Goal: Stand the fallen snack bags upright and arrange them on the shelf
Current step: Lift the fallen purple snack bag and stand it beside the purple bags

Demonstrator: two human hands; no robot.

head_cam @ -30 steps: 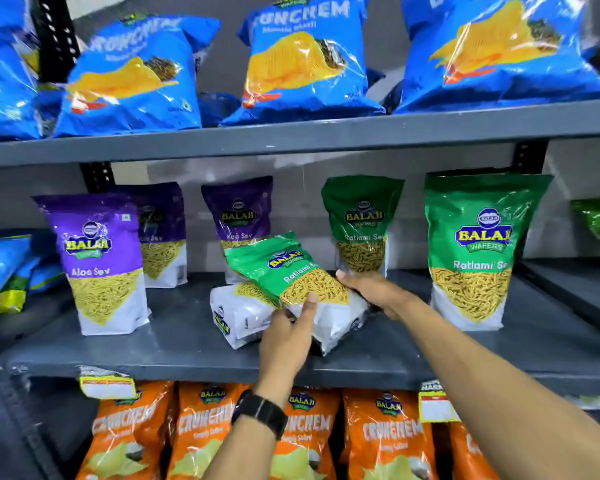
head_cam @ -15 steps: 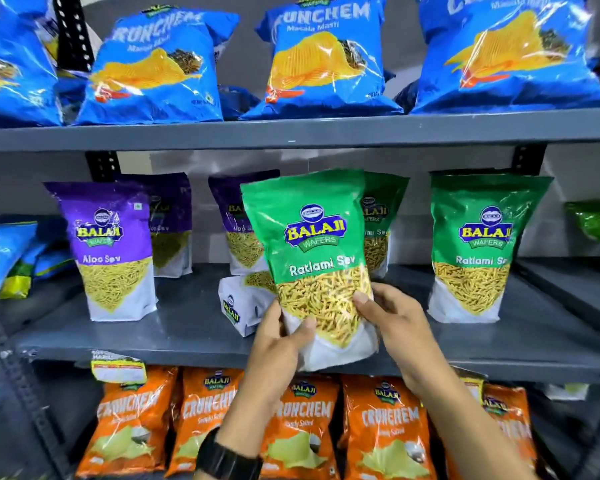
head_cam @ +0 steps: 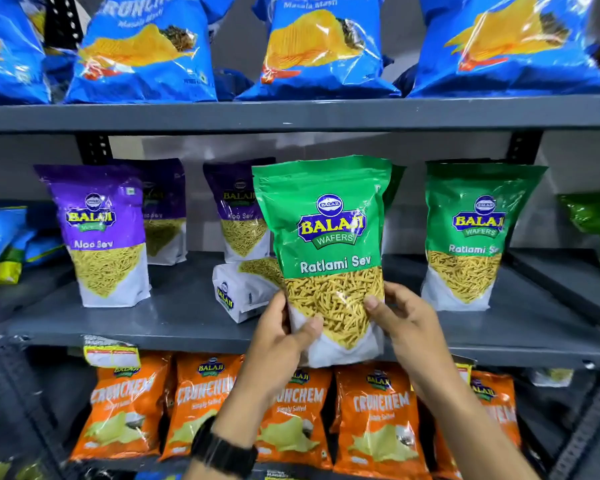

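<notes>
A green Ratlami Sev bag is held upright in front of the middle shelf, its bottom at the shelf's front edge. My left hand grips its lower left side and my right hand its lower right side. Behind it, a second bag lies fallen on its side, white base toward me. Another green Ratlami Sev bag stands upright to the right. One more green bag behind the held one is mostly hidden.
Three purple Aloo Sev bags stand on the left half of the middle shelf. Blue Crunchem bags fill the top shelf and orange Crunchem bags the bottom one. A green bag sits on the neighbouring shelf at right.
Both hands lifted the green Ratlami Sev bag off the fallen bag and turned it from lying tilted to upright. It now sits slightly closer to the camera.
</notes>
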